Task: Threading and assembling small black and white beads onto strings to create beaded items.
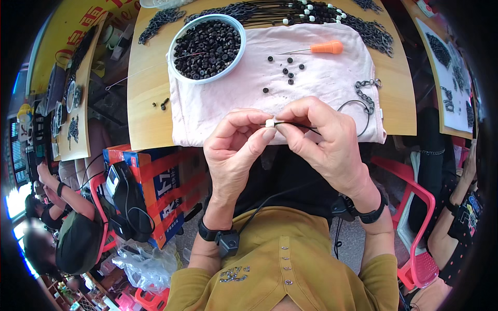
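Note:
A small white bead (269, 123) sits on black cord (298, 124) between my two hands, just above the cloth's near edge. My left hand (232, 142) pinches the bead between thumb and forefinger. Close beside it, my right hand (326, 140) pinches the cord, its thumb and forefinger almost touching the left fingertips. To the right, the cord loops out past my right hand beside a dark metal chain (367, 101). Loose black beads (289, 74) lie scattered ahead of my hands, with an orange-handled awl (326, 47) behind them.
A round plastic tub (242, 49) full of black beads stands on the pink cloth (223, 101), a long thin needle across it. Finished-looking cords with white beads (308, 11) and chain heaps (376, 39) lie at the back. Co-workers sit at both sides; a box (155, 192) stands below left.

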`<act>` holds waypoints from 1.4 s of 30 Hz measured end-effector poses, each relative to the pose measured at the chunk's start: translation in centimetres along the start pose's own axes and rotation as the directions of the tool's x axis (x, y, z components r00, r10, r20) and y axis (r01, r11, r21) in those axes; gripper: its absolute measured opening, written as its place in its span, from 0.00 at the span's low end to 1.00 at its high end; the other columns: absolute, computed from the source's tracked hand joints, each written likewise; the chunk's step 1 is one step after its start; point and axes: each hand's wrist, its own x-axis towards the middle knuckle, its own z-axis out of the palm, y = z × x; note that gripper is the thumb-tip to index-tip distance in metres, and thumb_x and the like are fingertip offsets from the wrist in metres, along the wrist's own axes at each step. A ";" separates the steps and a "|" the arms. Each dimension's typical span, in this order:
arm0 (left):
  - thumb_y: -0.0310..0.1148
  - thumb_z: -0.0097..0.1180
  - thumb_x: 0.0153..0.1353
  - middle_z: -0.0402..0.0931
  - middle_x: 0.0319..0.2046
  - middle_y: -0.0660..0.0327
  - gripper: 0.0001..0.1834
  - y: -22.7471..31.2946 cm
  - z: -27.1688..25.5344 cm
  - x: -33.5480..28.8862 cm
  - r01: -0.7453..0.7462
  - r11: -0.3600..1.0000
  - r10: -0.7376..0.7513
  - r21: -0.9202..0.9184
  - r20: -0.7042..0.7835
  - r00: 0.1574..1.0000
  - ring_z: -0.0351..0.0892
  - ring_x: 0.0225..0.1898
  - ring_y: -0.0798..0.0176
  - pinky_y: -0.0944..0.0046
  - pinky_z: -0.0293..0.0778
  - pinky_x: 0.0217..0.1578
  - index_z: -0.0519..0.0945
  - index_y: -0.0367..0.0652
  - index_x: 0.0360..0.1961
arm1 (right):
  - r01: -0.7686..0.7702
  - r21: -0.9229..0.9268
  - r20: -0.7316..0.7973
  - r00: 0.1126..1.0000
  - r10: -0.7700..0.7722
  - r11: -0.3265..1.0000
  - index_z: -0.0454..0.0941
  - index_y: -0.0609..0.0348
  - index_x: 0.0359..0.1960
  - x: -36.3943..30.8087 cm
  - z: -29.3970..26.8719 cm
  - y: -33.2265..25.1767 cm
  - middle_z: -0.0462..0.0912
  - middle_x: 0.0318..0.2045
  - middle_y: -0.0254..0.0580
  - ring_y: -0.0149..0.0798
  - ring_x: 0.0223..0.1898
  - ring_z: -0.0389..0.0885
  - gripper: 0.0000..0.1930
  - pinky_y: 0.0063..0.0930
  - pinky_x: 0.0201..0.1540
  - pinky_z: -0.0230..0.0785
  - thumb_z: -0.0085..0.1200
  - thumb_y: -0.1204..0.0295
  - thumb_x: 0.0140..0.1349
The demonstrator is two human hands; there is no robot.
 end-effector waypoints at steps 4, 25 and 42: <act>0.19 0.61 0.58 0.78 0.40 0.61 0.11 0.3 0.1 -0.1 0.045 0.999 -0.045 -0.010 -0.014 0.999 0.77 0.38 0.74 0.76 0.74 0.38 0.78 0.32 0.43 | 0.324 -0.282 -0.011 0.940 -0.341 0.903 0.75 0.61 0.35 0.3 -0.4 1.0 0.79 0.28 0.38 0.33 0.31 0.80 0.07 0.26 0.28 0.72 0.60 0.79 0.55; 0.20 0.61 0.58 0.78 0.40 0.58 0.10 0.3 0.1 0.0 0.011 0.999 -0.012 0.038 0.012 1.000 0.80 0.38 0.70 0.73 0.77 0.40 0.78 0.31 0.41 | -0.034 0.113 0.058 0.998 0.028 0.993 0.74 0.63 0.39 -0.2 -0.6 0.4 0.80 0.27 0.35 0.23 0.27 0.78 0.04 0.18 0.30 0.72 0.52 0.81 0.63; 0.19 0.61 0.59 0.79 0.38 0.58 0.11 -0.5 -0.3 0.0 0.043 0.998 -0.044 0.044 0.024 0.999 0.80 0.39 0.70 0.74 0.76 0.37 0.78 0.32 0.43 | -0.220 0.297 0.107 0.975 0.196 0.929 0.74 0.65 0.39 -0.2 -1.1 0.2 0.82 0.32 0.35 0.25 0.34 0.82 0.04 0.17 0.36 0.75 0.52 0.80 0.65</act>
